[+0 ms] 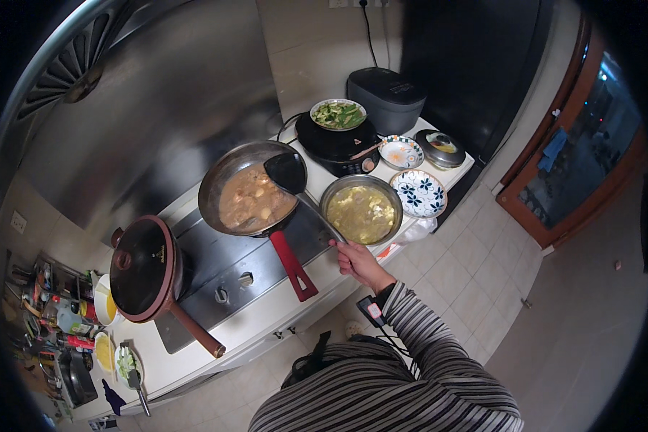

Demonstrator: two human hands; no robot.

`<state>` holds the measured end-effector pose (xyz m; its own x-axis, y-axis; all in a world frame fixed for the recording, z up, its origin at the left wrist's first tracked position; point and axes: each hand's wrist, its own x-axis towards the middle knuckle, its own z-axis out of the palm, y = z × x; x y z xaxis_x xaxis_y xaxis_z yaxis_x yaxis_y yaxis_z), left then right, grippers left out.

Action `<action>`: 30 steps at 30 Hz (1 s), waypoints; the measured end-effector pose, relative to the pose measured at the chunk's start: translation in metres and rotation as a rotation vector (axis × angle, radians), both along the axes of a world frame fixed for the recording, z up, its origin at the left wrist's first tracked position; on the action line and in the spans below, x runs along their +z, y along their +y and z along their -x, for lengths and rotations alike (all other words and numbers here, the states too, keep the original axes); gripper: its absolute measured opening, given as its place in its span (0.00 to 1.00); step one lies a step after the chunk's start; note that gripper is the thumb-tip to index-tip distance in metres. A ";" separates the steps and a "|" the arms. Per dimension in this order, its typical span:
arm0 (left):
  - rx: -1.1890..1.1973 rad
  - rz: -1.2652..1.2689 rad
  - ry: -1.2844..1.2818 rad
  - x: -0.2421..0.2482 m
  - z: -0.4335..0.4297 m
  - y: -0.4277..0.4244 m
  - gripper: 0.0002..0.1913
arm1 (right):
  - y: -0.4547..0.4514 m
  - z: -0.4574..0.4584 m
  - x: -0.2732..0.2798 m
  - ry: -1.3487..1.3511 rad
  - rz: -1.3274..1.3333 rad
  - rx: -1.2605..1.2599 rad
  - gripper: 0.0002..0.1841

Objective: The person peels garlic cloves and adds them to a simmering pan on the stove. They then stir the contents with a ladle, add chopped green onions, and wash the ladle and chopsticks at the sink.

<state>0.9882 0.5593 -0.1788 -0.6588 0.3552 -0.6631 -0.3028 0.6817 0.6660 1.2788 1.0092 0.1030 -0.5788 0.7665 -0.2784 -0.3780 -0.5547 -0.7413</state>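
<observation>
My right hand (356, 263) grips the handle of a black-headed spatula (287, 171), whose head is over the right rim of a wok (209, 173). Brown stew with chunks (251, 200) lies in the wok, and its red handle (291, 264) points towards me. Right of the wok, a metal bowl (397, 208) holds yellowish soup with egg; the spatula's shaft passes by its left side. My left hand is out of view. On the left part of the stove stands a lidded pan (140, 270) with a brown handle.
Beyond the bowl are a black electric cooker (324, 141) bearing a plate of sliced greens (339, 114), a rice cooker (387, 100), patterned dishes (418, 193) and a lidded metal pot (440, 148). Bottles (70, 318), small bowls (105, 351) and another spatula (135, 379) crowd the counter's left end.
</observation>
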 end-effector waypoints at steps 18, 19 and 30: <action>0.205 0.056 0.099 0.070 -0.088 -0.049 0.13 | 0.009 -0.143 -0.101 -0.384 -0.111 -0.750 0.15; 0.169 0.098 0.089 0.081 -0.089 -0.042 0.13 | 0.013 -0.142 -0.103 -0.373 -0.109 -0.751 0.17; 0.169 0.155 0.014 0.121 -0.114 -0.034 0.16 | 0.030 -0.164 -0.117 -0.258 -0.048 -0.567 0.38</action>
